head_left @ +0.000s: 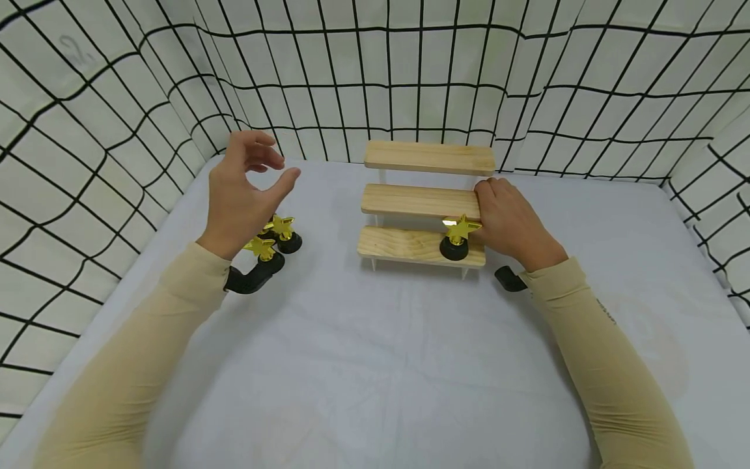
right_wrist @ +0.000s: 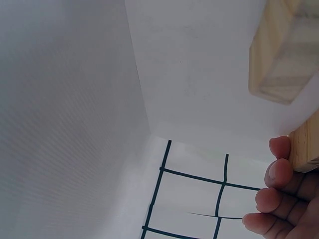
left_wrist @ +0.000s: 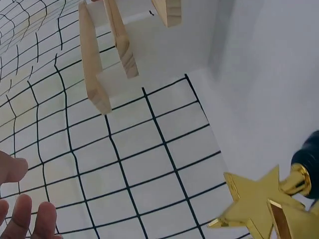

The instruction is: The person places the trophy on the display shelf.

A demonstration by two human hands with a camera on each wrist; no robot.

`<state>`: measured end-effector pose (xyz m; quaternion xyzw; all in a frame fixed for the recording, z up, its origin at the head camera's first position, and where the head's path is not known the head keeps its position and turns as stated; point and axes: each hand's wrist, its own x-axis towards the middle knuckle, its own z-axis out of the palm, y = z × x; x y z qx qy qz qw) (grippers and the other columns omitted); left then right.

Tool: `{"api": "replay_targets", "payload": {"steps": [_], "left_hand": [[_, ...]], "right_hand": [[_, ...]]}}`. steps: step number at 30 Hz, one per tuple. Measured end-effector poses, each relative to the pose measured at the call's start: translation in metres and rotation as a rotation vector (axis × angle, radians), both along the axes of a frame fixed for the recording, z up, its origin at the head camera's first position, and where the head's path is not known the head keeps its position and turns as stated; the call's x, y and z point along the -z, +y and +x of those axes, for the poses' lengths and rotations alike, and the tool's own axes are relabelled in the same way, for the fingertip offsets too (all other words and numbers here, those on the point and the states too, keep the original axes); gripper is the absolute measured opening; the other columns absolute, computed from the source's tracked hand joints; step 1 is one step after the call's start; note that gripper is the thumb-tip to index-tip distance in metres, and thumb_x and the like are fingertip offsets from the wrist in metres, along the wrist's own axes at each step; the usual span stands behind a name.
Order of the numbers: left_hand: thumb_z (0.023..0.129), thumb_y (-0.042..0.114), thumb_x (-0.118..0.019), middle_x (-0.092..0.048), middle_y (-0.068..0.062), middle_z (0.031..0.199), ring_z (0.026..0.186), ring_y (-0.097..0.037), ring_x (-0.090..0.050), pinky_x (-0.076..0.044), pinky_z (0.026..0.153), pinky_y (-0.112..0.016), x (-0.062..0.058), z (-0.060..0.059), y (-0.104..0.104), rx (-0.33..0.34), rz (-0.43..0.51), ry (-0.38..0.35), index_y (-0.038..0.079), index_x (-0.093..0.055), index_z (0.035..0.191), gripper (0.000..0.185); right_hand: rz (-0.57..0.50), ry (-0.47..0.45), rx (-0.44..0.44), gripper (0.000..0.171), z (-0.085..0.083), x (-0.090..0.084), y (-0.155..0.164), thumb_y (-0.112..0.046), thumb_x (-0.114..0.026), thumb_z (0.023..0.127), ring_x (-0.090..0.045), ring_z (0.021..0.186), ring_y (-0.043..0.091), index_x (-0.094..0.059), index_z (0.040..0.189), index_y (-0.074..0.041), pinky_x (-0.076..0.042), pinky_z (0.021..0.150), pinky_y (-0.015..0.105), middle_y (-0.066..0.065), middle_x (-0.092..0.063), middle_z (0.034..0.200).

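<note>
A three-tier wooden shelf (head_left: 410,200) stands at the centre back of the cloth. My right hand (head_left: 514,220) grips the right end of its middle board; the right wrist view shows the fingertips (right_wrist: 279,172) against that board's end, with the thumb out of sight. On the lowest board, towards the right, a gold star trophy (head_left: 459,236) stands upright on its black base. My left hand (head_left: 243,195) is raised and holds nothing, thumb and fingers spread apart. Below and beside it are star trophies (head_left: 284,229), partly hidden by the hand and wrist; the left wrist view shows gold stars (left_wrist: 254,201) close up.
A white cloth (head_left: 375,365) covers the table. Black wire grid panels (head_left: 433,85) enclose the back and both sides. Black wrist straps or mounts (head_left: 510,279) stick out under each cuff.
</note>
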<state>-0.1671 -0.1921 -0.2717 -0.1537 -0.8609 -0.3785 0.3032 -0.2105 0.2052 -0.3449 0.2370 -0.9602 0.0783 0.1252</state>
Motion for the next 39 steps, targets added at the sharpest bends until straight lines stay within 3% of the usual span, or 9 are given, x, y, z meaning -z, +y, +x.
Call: {"api": "replay_targets", "payload": {"steps": [3, 6, 9, 13, 22, 28, 39], "left_hand": [[0.091, 0.01, -0.077, -0.069, -0.011, 0.1, 0.095, 0.007, -0.057, -0.046, 0.092, -0.013, 0.001, 0.0, -0.011, -0.026, 0.006, 0.005, -0.004, -0.054, 0.126, 0.044], [0.091, 0.012, -0.078, -0.066, 0.002, 0.098, 0.095, 0.009, -0.058, -0.046, 0.091, -0.012, 0.004, -0.002, -0.023, -0.054, 0.018, 0.006, -0.002, -0.055, 0.126, 0.044], [0.091, 0.014, -0.078, -0.06, 0.018, 0.1, 0.096, 0.009, -0.059, -0.046, 0.09, -0.011, 0.008, -0.004, -0.036, -0.092, 0.041, -0.011, 0.005, -0.057, 0.127, 0.043], [0.091, 0.017, -0.077, -0.058, 0.026, 0.1, 0.096, 0.008, -0.06, -0.046, 0.088, -0.012, 0.015, -0.01, -0.051, -0.14, 0.1, -0.054, 0.014, -0.058, 0.127, 0.04], [0.093, 0.017, -0.075, -0.058, 0.025, 0.1, 0.096, 0.006, -0.06, -0.047, 0.089, -0.012, 0.029, -0.019, -0.075, -0.212, 0.168, -0.138, 0.017, -0.057, 0.127, 0.039], [0.092, 0.016, -0.076, -0.06, 0.024, 0.1, 0.097, 0.004, -0.059, -0.048, 0.088, -0.012, 0.037, -0.024, -0.088, -0.198, 0.195, -0.177, 0.018, -0.057, 0.126, 0.039], [0.089, 0.015, -0.081, -0.059, 0.024, 0.103, 0.1, 0.007, -0.059, -0.047, 0.084, -0.007, 0.06, -0.032, -0.11, -0.171, 0.15, -0.281, 0.025, -0.056, 0.125, 0.044]], "right_hand": [[0.003, -0.005, 0.004, 0.068, 0.0, 0.0, 0.001, -0.04, -0.084, 0.082, -0.054, 0.096, 0.037, -0.052, 0.117, 0.009, -0.051, 0.086, 0.047, 0.023, -0.06, 0.105], [0.002, -0.009, 0.009, 0.067, 0.0, 0.0, 0.001, -0.038, -0.084, 0.082, -0.054, 0.096, 0.036, -0.051, 0.117, 0.009, -0.05, 0.085, 0.047, 0.023, -0.06, 0.105], [-0.005, -0.007, 0.01, 0.068, 0.0, 0.001, 0.002, -0.038, -0.085, 0.082, -0.054, 0.096, 0.037, -0.052, 0.117, 0.009, -0.05, 0.085, 0.047, 0.023, -0.06, 0.104], [-0.019, 0.001, 0.008, 0.068, 0.0, 0.001, 0.003, -0.039, -0.086, 0.082, -0.054, 0.095, 0.036, -0.052, 0.117, 0.009, -0.05, 0.084, 0.047, 0.023, -0.06, 0.104], [-0.035, 0.028, -0.019, 0.069, -0.002, 0.004, 0.002, -0.043, -0.085, 0.083, -0.053, 0.092, 0.036, -0.052, 0.115, 0.008, -0.049, 0.082, 0.047, 0.022, -0.058, 0.099], [-0.041, 0.04, -0.027, 0.069, -0.003, 0.004, 0.003, -0.045, -0.084, 0.083, -0.052, 0.09, 0.036, -0.052, 0.114, 0.008, -0.049, 0.08, 0.046, 0.022, -0.058, 0.097], [-0.056, 0.021, -0.013, 0.072, -0.002, 0.006, 0.003, -0.047, -0.085, 0.083, -0.052, 0.092, 0.036, -0.052, 0.115, 0.008, -0.048, 0.081, 0.046, 0.022, -0.058, 0.098]]}}
